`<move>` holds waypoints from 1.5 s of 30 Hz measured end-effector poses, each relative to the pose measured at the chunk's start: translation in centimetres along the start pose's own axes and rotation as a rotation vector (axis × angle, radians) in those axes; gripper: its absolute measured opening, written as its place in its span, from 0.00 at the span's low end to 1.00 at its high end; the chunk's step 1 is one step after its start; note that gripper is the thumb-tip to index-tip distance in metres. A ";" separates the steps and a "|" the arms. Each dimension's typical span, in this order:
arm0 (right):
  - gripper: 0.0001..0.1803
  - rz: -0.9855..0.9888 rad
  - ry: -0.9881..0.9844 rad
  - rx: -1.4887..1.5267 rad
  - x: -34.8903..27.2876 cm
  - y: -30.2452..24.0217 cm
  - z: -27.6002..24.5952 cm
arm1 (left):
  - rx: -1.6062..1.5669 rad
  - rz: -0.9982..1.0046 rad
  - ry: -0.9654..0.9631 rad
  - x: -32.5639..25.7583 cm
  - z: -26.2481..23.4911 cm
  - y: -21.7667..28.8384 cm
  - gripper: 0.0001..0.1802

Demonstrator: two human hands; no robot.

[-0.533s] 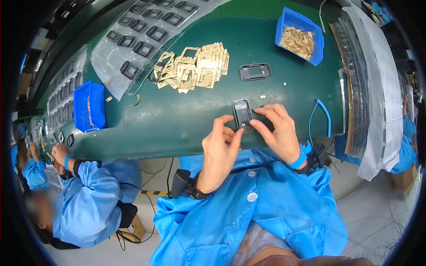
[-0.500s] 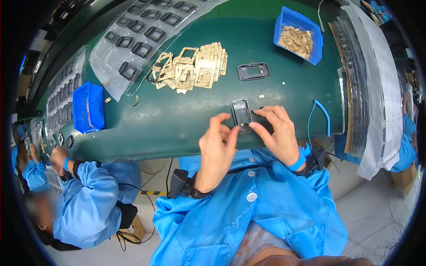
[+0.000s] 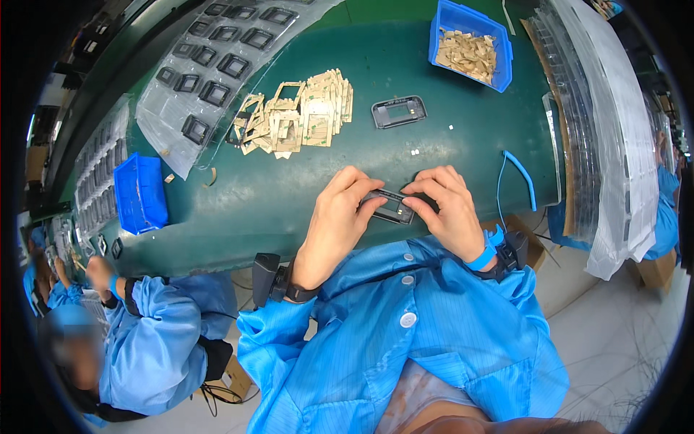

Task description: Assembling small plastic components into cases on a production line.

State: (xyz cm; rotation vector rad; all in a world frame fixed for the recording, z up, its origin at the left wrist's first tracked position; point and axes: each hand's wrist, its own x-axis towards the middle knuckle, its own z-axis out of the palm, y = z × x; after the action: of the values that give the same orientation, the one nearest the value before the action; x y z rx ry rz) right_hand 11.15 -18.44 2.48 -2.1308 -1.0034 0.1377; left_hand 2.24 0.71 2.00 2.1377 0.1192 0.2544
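Above the near edge of the green table, both hands hold a small black plastic housing (image 3: 400,216) with a rectangular opening. It lies crosswise and slightly tilted. My left hand (image 3: 334,217) pinches its left end between thumb and fingers. At the other end, my right hand (image 3: 450,206) grips it with thumb and forefinger, the other fingers curled; the fingertips cover part of both ends. Farther off on the table rests a similar black housing (image 3: 380,116). Two tiny white pieces (image 3: 415,152) lie between it and my hands.
A pile of tan adhesive frames (image 3: 316,116) lies beyond my left hand, beside a clear tray (image 3: 160,116) of black frames. Blue bins stand at the left (image 3: 141,199) and far right (image 3: 473,16). A blue cord (image 3: 522,172) and stacked trays (image 3: 578,130) are right. A co-worker (image 3: 155,347) sits left.
The housing has turned from lengthwise to crosswise, and both hands have closed on its ends. The whole view has shifted a little, moving the tabletop items leftward in the picture.
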 end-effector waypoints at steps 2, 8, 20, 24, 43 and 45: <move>0.08 -0.006 -0.003 -0.025 -0.1 -0.4 0.1 | -0.018 -0.027 0.033 -0.1 0.1 0.1 0.13; 0.05 -0.031 0.054 -0.025 0.5 -1.2 1.9 | 0.041 -0.005 0.009 0.2 0.0 -0.3 0.10; 0.07 -0.068 -0.062 0.108 0.4 -0.4 0.4 | 0.011 0.053 -0.102 0.7 -1.0 -0.5 0.08; 0.08 -0.123 -0.165 0.119 1.4 0.2 -0.8 | 0.000 0.099 -0.070 0.2 -0.8 -0.8 0.09; 0.06 -0.290 0.007 -0.186 15.6 -3.7 -1.5 | 0.668 0.494 -0.169 0.7 -7.4 0.9 0.23; 0.05 -0.358 0.048 -0.188 19.1 -6.4 -0.5 | 0.838 0.377 -0.008 1.9 -11.3 -1.0 0.18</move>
State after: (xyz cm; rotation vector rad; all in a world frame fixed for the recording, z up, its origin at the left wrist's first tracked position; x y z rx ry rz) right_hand 20.47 -2.87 11.19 -2.0678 -1.3955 -0.1882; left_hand 1.53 10.87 7.42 2.9914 -0.2280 0.4755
